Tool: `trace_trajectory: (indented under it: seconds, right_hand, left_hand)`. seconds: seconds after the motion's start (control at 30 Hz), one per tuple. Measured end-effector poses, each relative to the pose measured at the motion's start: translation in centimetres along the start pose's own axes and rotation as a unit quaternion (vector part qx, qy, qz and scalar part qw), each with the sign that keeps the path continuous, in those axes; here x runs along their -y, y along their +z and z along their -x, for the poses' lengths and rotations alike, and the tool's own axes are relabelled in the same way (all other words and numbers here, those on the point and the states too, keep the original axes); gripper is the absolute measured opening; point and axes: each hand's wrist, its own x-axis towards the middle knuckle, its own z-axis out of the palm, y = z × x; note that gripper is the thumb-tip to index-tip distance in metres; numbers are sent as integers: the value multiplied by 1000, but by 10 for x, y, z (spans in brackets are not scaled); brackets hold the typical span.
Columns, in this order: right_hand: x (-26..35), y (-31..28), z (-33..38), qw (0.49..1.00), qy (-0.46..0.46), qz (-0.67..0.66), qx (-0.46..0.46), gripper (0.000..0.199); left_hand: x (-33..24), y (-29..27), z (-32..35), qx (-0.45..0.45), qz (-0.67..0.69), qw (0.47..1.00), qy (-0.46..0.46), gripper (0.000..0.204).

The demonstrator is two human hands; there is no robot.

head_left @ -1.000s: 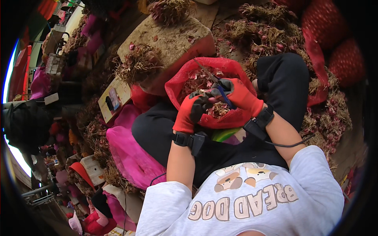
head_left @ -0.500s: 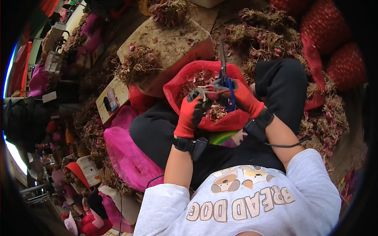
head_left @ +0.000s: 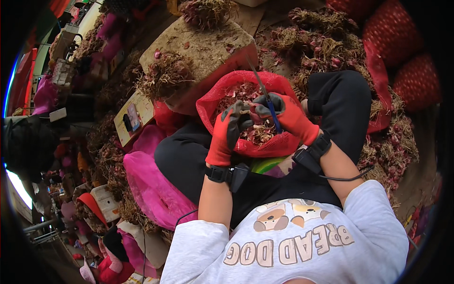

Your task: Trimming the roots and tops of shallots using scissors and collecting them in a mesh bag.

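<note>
Over an open red mesh bag (head_left: 208,102), my gloved left hand (head_left: 230,127) pinches a small reddish shallot (head_left: 253,113), largely covered by the fingers. My right hand (head_left: 291,118), in a matching red and dark grey glove, is wrapped around blue-handled scissors (head_left: 272,110). Their blades slant up and left across the far rim of the bag, away from the shallot. Both hands are close together, fingertips nearly touching. Inside the bag lie dry skins and trimmed pieces (head_left: 260,135).
A dirty block (head_left: 198,47) beyond the bag bears two bundles of dried shallots (head_left: 170,75). More bunches (head_left: 326,47) are heaped at the far right, near full red mesh sacks (head_left: 392,33). Pink netting (head_left: 156,189) drapes by my left knee; a phone (head_left: 134,117) lies on a board.
The scissors have turned in my right hand: the blades lean further left and the handle loops show more edge-on. My left hand has shifted slightly left, its fingers a little looser.
</note>
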Motion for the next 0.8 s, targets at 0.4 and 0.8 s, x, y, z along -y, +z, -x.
trace_trajectory:
  seconds: [0.4,0.8]
  right_hand:
    - [7,1,7,995,-41,86,8,23]
    - [-8,7,8,985,-85,153,-6,30]
  left_hand:
    - [-3,-4,2,51,93,990,-95,23]
    - [10,11,1,-22,7,991,-130,15]
